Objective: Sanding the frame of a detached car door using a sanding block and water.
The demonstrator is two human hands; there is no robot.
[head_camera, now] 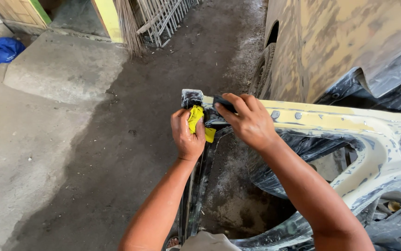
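gripping yellow cloth (195,118) in left hand (187,135) | right hand (249,122) clamped on dark block (223,104) | hands close beside

place: car body repair workshop | evidence: sanded car body (349,42), stripped panel (372,125), dusty concrete floor (47,153)

Scene lit by bright daylight from upper left; concrete floor (47,139) washed pale there. Soft shadow cast across the dark ground (163,93) at centre. Focus sharp throughout. Slight wide-angle bending noted at the edges. No glare seen.
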